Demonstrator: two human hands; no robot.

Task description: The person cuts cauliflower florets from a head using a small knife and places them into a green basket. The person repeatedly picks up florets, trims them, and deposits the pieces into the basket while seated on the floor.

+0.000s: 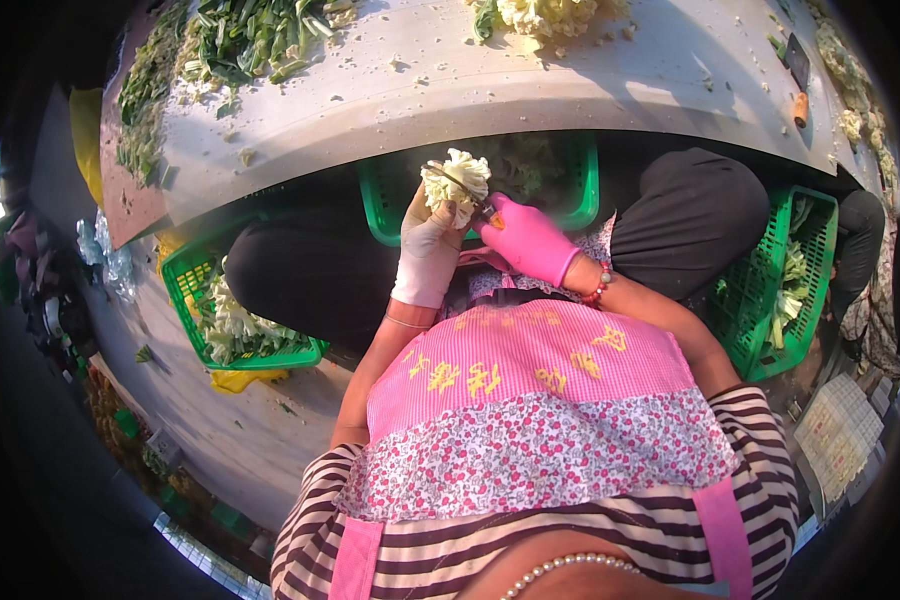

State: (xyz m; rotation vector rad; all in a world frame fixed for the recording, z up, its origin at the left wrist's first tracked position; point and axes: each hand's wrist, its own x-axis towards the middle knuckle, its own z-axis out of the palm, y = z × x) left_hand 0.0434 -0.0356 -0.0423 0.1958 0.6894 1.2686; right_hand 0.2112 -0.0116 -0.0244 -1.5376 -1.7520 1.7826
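My left hand (427, 251), in a whitish glove, holds a piece of cauliflower (456, 180) above the near rim of a green plastic crate (589, 184). In my right hand (526, 234), which wears a pink glove, is a small cutting tool (493, 217) with some orange at its handle. Its thin dark blade lies across the cauliflower; the glove hides most of the handle, so its exact kind is unclear. The crate, partly under the table edge, holds leafy trimmings that lie in shadow.
A pale table (435, 90) curves ahead, bearing leaf trimmings (259, 37), cauliflower (547, 19) and a wooden-handled knife (799, 82). Green crates with cauliflower pieces and stalks stand at left (247, 360) and right (784, 367). Another person's leg (861, 232) shows at far right.
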